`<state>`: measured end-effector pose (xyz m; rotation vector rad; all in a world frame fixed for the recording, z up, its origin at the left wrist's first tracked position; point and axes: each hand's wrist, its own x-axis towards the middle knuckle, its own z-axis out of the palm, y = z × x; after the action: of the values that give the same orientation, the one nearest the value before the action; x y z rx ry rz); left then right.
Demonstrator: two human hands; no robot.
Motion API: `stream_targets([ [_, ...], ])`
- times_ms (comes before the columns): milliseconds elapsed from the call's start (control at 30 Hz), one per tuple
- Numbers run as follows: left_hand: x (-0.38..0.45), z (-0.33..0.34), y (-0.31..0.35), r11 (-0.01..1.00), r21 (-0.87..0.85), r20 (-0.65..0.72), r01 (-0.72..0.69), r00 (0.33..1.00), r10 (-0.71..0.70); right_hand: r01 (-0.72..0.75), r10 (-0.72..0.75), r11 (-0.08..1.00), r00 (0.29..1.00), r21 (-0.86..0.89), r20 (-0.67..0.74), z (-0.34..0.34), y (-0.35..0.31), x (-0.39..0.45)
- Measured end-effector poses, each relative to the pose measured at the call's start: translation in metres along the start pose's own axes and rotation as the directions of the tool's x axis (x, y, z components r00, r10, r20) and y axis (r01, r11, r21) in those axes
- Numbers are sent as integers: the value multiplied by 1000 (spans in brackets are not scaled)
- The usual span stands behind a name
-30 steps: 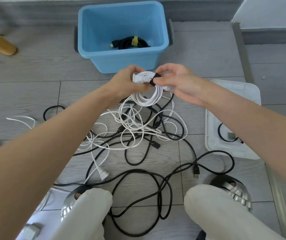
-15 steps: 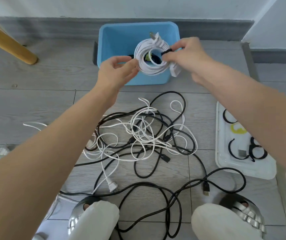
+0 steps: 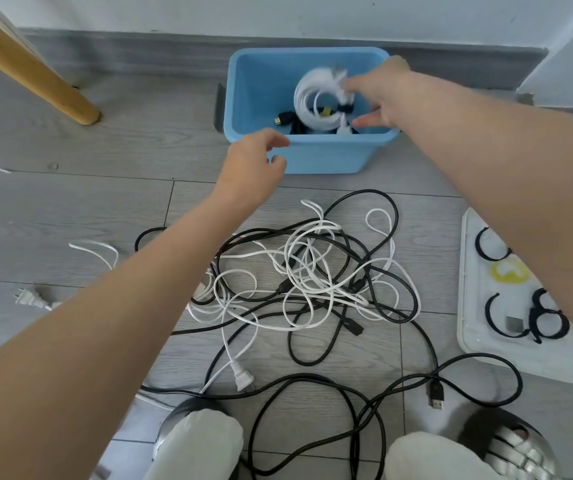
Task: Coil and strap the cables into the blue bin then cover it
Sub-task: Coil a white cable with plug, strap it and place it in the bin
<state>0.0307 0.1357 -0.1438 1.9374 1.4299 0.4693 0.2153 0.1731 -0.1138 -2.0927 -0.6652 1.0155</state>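
Observation:
The blue bin (image 3: 312, 157) stands on the floor by the wall. Inside it, a coiled white cable (image 3: 307, 98) bound by a black strap is blurred with motion, above a strapped black cable (image 3: 286, 119). My right hand (image 3: 385, 95) reaches over the bin with fingers and thumb spread beside the white coil. My left hand (image 3: 253, 164) hovers in front of the bin's near wall, loosely curled and holding nothing. A tangle of loose black and white cables (image 3: 312, 271) lies on the floor between me and the bin.
The white lid (image 3: 520, 358) lies upside down at the right, holding black straps and a yellow strap (image 3: 510, 271). A wooden furniture leg (image 3: 35, 71) stands at the far left. A white plug (image 3: 30, 297) lies left. My knees are at the bottom edge.
My right hand carried the strapped white coil forward over the bin and down into it. My left hand let go of the coil and dropped back in front of the bin.

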Motion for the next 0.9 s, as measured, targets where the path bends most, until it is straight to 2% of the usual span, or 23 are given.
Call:
stream_targets([
  [67,-2,7,-2,1000,-5,5,-13,1000,13,62,-68,993,996,-102,-56,-3,4,-5],
  [133,-8,14,-4,1000,10,37,-30,999,29,255,-278,946,956,-200,-96,-4,19,-15],
  [167,-12,19,-6,999,13,63,-51,997,51,346,-361,910,932,-228,-26,-4,31,-24],
  [200,-19,24,-9,996,18,102,-84,991,82,418,-399,869,909,-264,125,-5,47,-37],
  [233,-26,29,-12,991,32,144,-132,981,126,469,-362,815,870,-340,334,-5,63,-52],
  [267,-34,33,-15,981,48,191,-186,966,174,504,-223,733,812,-457,539,-5,79,-67],
  [300,-42,39,-17,971,58,236,-232,948,212,546,-36,615,741,-569,671,-6,98,-79],
  [333,-48,42,-18,963,65,276,-260,932,233,596,124,481,680,-643,723,-6,114,-88],
  [367,-54,46,-17,958,70,328,-277,914,240,657,219,350,636,-668,740,-6,129,-92],
  [400,-59,49,-15,956,72,388,-285,891,237,705,239,260,615,-660,752,-5,138,-96],
  [433,-63,52,-12,955,74,455,-288,862,224,733,176,243,611,-636,772,-5,140,-98],
  [467,-66,55,-9,957,79,526,-280,827,199,736,76,294,618,-610,783,-8,133,-101],
  [533,-66,51,3,975,75,615,-209,780,120,683,-175,486,687,-545,705,-20,106,-103],
  [600,-57,36,20,992,69,601,-107,798,44,607,-367,672,771,-424,521,-41,65,-104],
  [633,-51,22,35,990,83,563,-111,825,45,563,-416,756,807,-333,420,-57,42,-108],
  [700,-43,-13,65,993,60,493,-103,868,60,457,-417,884,867,-101,272,-84,4,-125],
  [767,-41,-46,94,998,-31,459,-59,886,67,376,-391,920,900,111,193,-103,-30,-144],
  [833,-54,-82,128,995,-65,381,-80,919,99,354,-401,895,905,271,142,-123,-64,-180],
  [900,-69,-108,157,989,-111,314,-97,941,128,365,-422,859,902,358,92,-137,-93,-214],
])
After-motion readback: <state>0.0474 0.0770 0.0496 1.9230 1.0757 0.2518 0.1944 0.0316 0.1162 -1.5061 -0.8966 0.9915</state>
